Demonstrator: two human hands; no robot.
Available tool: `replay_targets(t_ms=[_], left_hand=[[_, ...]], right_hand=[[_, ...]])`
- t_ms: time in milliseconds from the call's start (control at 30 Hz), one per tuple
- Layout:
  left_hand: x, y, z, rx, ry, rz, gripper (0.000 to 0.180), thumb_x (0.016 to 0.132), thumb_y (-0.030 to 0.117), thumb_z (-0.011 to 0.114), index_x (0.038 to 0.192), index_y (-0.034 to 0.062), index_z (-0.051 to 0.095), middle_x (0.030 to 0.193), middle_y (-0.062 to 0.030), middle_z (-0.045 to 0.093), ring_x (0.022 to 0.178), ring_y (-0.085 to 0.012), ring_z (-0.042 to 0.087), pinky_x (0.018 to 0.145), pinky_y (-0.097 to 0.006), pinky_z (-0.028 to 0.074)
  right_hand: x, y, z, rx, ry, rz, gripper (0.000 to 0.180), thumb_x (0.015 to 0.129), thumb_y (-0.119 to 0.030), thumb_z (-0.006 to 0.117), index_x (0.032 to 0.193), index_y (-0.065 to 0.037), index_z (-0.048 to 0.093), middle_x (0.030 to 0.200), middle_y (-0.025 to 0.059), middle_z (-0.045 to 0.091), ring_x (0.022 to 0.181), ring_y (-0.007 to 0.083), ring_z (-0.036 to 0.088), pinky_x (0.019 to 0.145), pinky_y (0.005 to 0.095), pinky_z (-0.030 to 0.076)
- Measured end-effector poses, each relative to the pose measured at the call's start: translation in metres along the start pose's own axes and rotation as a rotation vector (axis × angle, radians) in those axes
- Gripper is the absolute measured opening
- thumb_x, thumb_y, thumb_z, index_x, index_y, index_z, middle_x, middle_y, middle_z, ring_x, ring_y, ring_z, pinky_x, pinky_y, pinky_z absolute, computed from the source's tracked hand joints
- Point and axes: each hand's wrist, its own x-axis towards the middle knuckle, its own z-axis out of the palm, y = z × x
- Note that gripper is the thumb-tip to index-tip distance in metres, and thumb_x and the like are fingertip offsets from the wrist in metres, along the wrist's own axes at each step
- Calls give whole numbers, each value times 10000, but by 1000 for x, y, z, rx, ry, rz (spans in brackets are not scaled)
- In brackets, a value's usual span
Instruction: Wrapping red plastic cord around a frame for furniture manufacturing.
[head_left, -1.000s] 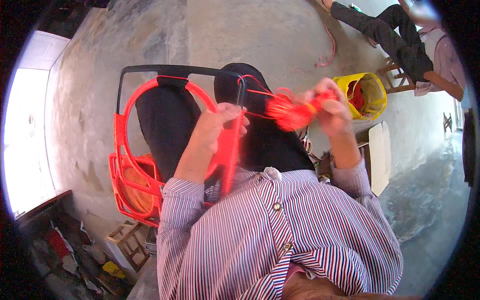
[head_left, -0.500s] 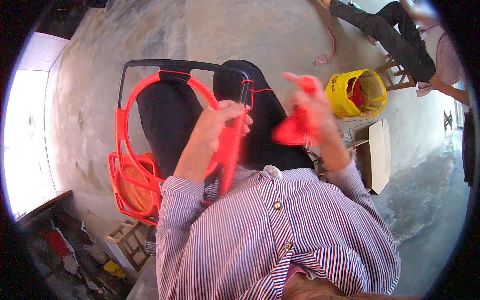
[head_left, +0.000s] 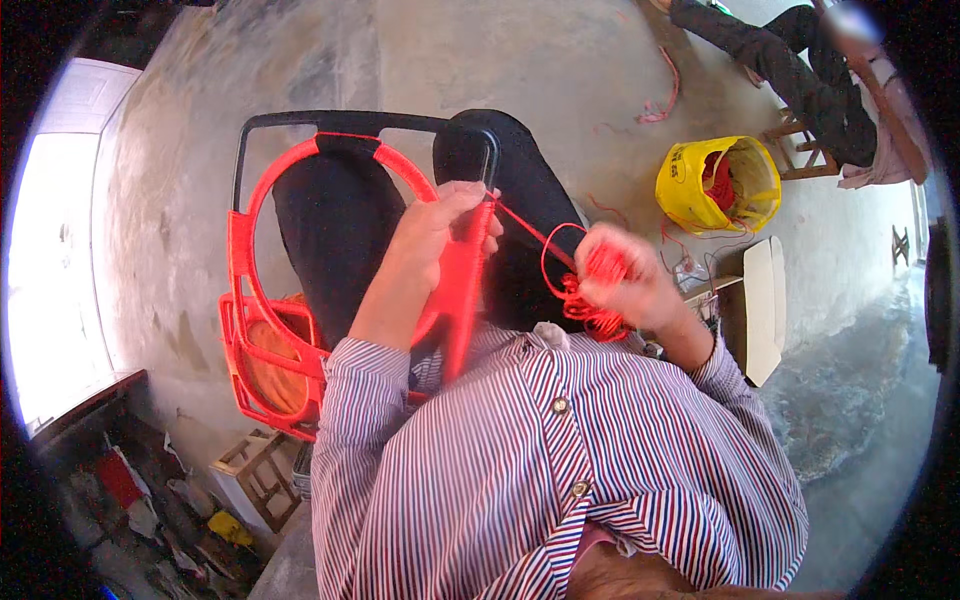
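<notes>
Across my lap lies a black frame [head_left: 270, 119] with a ring inside it, much of both wrapped in red cord. My left hand [head_left: 440, 235] is closed round the frame's right side bar, near the upper end of its red wrapping [head_left: 462, 310]. In my right hand [head_left: 625, 275], off to the right, is a looped bundle of red cord [head_left: 600, 318]. A strand runs from the bundle to the bar beside my left fingers, with a loose loop hanging near the right hand. My right fingers are closed and slightly blurred.
Another red-wrapped frame [head_left: 240, 375] stands by my left leg. To the right are a yellow bucket [head_left: 690, 200] with red cord inside and an open cardboard box [head_left: 762, 320]. A wooden stool [head_left: 262, 478] is at lower left. Another person's dark-clad legs [head_left: 770, 75] show at upper right.
My right hand has come down with the cord bundle, and the strand to the bar is now drawn straighter. The cord loop round the bar's black upper part no longer shows there. My left hand keeps its grip.
</notes>
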Motion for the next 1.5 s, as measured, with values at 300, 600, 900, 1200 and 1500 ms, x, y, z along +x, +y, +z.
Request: replay_targets(t_ms=[300,600,900,1200,1500], left_hand=[[-1,6,3,-91,67,-60,263,867,303,645,878,47,587,704,-107,636,564,-201,610,547,-320,515],[4,1,-1,2,37,16,181,885,239,607,893,61,574,712,-110,632,562,-204,609,556,-319,511],[1,-1,5,-50,-28,35,199,859,215,628,964,54,575,739,-116,642,564,-208,607,563,-322,513],[-1,11,-9,-53,-70,-15,167,859,195,639,903,54,561,782,-150,657,626,-239,646,601,-348,535],[-17,11,4,-60,-149,36,172,851,191,646,861,30,582,782,-161,665,613,-234,646,598,-328,536]], right_hand=[[10,38,-95,703,792,130,271,805,-21,549,1067,-84,513,867,83,607,666,147,540,630,305,484],[39,-3,-6,358,183,171,414,872,-81,593,1272,-43,493,864,43,600,686,134,542,658,307,474],[77,32,14,-434,85,10,330,838,-313,669,974,-14,636,777,2,643,694,172,600,670,349,494],[62,19,-32,630,495,176,189,839,-189,611,976,-65,655,771,25,571,675,125,548,632,251,438],[72,6,16,-324,80,-32,480,762,-60,640,1231,-51,539,1005,91,620,953,188,601,840,326,466]])
